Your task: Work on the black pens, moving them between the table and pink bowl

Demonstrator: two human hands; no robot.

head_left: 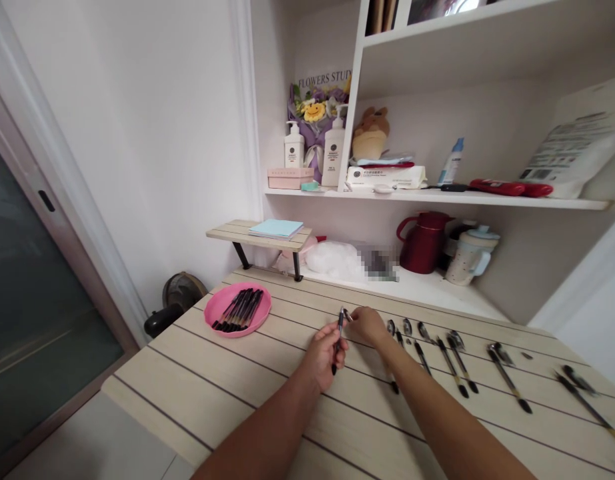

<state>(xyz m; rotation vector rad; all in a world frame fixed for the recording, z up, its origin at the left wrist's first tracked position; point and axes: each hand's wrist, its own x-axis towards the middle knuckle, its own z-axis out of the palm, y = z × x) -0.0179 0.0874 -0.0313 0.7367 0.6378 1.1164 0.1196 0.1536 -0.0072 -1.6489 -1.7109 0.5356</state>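
Observation:
My left hand (323,353) is closed around a dark pen (340,328), which stands nearly upright with its tip up. Close beside that tip, my right hand (368,325) pinches a small shiny piece (347,316), perhaps a pen cap; the fingers partly hide it. To the right of my hands, several black and tan pens (452,367) lie spread on the table, with small glossy dark pieces (423,331) by their far ends. A pink plate (264,316) at the left holds a bundle of several similar pens (243,307).
The slatted wooden table (227,380) backs onto a white shelf unit (487,199). A small raised stand (227,230) carries a light blue notebook (277,229). A red jug (423,243) and a pale cup (470,257) stand behind the table. A fan (182,293) is beyond its left edge.

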